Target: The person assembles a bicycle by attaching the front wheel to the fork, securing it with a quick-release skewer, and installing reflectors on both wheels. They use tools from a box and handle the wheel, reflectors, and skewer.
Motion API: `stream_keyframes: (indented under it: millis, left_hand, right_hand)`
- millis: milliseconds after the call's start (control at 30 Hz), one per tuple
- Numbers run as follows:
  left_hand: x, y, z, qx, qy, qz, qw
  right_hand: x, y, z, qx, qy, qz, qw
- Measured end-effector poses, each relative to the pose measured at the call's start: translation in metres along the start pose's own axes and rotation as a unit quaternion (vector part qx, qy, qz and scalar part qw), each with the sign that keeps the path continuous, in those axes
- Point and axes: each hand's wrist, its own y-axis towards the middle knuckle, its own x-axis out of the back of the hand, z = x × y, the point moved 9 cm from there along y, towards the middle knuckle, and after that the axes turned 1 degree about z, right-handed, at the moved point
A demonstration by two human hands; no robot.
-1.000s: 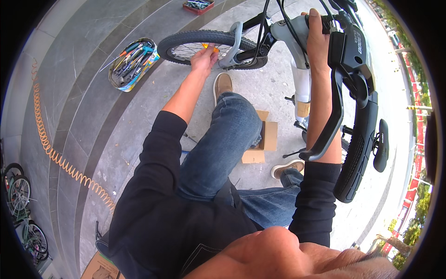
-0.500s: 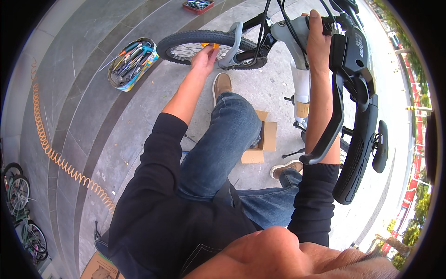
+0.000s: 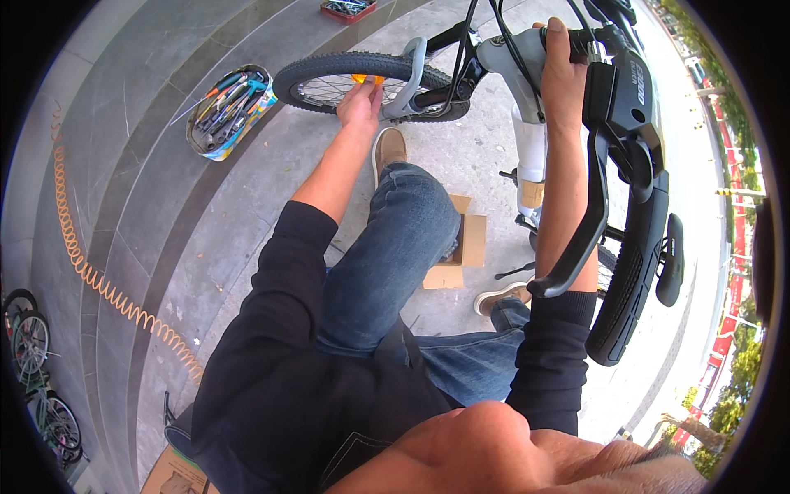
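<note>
A bicycle with a pale grey frame (image 3: 531, 62) stands in front of me. My left hand (image 3: 360, 104) reaches to its front wheel (image 3: 341, 62), fingers closed on an orange reflector (image 3: 369, 79) among the spokes. The fingertips partly cover the reflector, so how it sits on the spokes is hidden. At the upper right my right hand (image 3: 566, 82) is wrapped round the handlebar near its middle, thumb on top. The black brake lever (image 3: 591, 235) and ribbed rubber grip (image 3: 629, 276) extend toward me beside my right forearm. A grey fork leg (image 3: 415, 74) crosses the wheel right of my left hand.
An oval tin (image 3: 228, 115) full of hand tools stands on the left by the step. Farther off is a red tray (image 3: 349, 10) of small metal parts. An open cardboard box (image 3: 471, 240) lies beside my knee. An orange coiled hose (image 3: 107, 288) stretches along the left.
The whole view has shifted slightly. Both hands keep their places on the reflector and the handlebar; no clear movement of the wheel shows.
</note>
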Motion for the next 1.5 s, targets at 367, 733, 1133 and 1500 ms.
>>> stream_keyframes:
  millis: [367,733,1133,1500]
  left_hand:
    - [0.000,-0.004,-0.001,-0.097,0.014,-0.065,0.993]
    - [0.005,0.008,-0.004,-0.176,0.091,-0.066,0.978]
    - [-0.012,0.001,-0.023,-0.133,0.212,-0.062,0.966]
    - [-0.027,-0.001,-0.027,-0.042,0.366,0.055,0.928]
  right_hand:
    - [-0.002,0.008,-0.016,0.028,0.056,-0.006,0.998]
    - [-0.003,0.015,-0.012,-0.035,0.049,0.009,0.998]
    - [-0.005,0.004,0.000,0.021,0.017,-0.024,0.999]
    - [0.001,-0.007,0.011,0.045,-0.043,-0.061,0.996]
